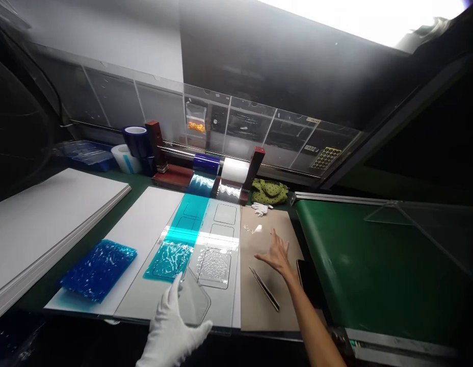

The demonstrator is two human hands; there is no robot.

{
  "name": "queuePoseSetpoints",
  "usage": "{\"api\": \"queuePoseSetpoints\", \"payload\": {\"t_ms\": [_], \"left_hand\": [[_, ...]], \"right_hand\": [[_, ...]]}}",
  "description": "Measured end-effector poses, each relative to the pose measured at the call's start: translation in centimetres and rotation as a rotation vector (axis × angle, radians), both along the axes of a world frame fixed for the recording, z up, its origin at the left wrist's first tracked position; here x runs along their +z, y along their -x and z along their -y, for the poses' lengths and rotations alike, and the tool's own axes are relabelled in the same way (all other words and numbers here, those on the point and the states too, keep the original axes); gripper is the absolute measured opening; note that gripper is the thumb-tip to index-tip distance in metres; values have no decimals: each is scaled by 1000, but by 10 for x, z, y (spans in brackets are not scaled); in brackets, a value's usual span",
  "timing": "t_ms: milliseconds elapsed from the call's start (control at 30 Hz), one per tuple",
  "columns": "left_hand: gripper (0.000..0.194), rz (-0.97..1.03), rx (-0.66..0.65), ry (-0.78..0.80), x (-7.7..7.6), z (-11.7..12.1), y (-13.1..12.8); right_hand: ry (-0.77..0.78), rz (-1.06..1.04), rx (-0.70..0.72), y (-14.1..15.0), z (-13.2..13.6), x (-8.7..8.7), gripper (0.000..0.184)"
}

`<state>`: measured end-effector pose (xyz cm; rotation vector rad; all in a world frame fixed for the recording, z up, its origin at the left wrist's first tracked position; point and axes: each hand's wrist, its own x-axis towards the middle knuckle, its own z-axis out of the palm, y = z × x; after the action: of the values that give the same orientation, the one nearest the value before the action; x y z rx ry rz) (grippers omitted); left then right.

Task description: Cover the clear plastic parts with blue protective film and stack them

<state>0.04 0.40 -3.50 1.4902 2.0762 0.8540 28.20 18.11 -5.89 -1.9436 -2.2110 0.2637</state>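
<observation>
A: Where is the clear panel (195, 299)?
B: At the near edge of the pale work board (135, 300), slightly tilted, just below the wrinkled ends of two film strips.
A: What has hold of it?
B: The left hand (171, 318), in a white glove. Its fingers and thumb are spread about the panel's width, gripping it by the edges.
A: And the right hand (278, 252)?
B: Bare, its fingers splayed wide and holding nothing. It is over the brown board (259, 318), near the tweezers (264, 289) lying there.
A: Which strips do you mean?
B: The blue film (190, 206) and, just beside it, the clear film (213, 265). Rounded outlines show through both.
A: Where do they lead?
B: Up to a blue roll (206, 162) and a white roll (235, 169), side by side on a reddish-brown stand (255, 168).
A: What's further left?
B: A dark blue sheet (101, 270) with a glossy, rippled surface, then a thick stack of white sheets (60, 214).
A: And to the right?
B: A green dotted pouch (269, 192) behind the brown board, and a wide green belt (374, 270) beyond its right side.
</observation>
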Motion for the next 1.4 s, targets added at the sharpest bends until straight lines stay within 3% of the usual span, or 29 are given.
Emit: {"api": "queuePoseSetpoints", "payload": {"t_ms": [133, 267, 433, 533, 667, 767, 900, 1000, 1067, 1167, 1300, 1400], "left_hand": [[98, 172, -62, 41, -22, 12, -13], [103, 262, -168, 86, -24, 17, -12], [93, 566, -137, 135, -16, 20, -4], [93, 683, -154, 137, -5, 23, 0], [99, 578, -295, 94, 13, 32, 11], [107, 368, -428, 26, 31, 45, 21], [109, 96, -558, 7, 59, 70, 34], [110, -3, -641, -25, 75, 90, 43], [110, -30, -688, -74, 81, 104, 48], [111, -22, -715, -115, 86, 122, 54], [110, -36, -723, -173, 92, 142, 60], [110, -58, -726, -208, 96, 152, 64]], "right_hand": [[138, 4, 33, 4, -44, -39, 108], [208, 34, 43, 2, -55, -47, 102], [196, 40, 2, -2, -4, -43, 31], [250, 33, -17, 5, 38, -47, 19], [267, -23, -22, 19, 74, -45, 21], [284, -252, 24, 34, 98, -18, 28], [373, -831, 134, 68, 156, 58, 32], [538, -947, 322, 94, 208, 117, 35], [538, -896, 439, 107, 237, 142, 35], [485, -780, 483, 119, 268, 153, 33], [468, -750, 464, 128, 291, 140, 78], [443, -774, 493, 134, 300, 133, 84]]}}
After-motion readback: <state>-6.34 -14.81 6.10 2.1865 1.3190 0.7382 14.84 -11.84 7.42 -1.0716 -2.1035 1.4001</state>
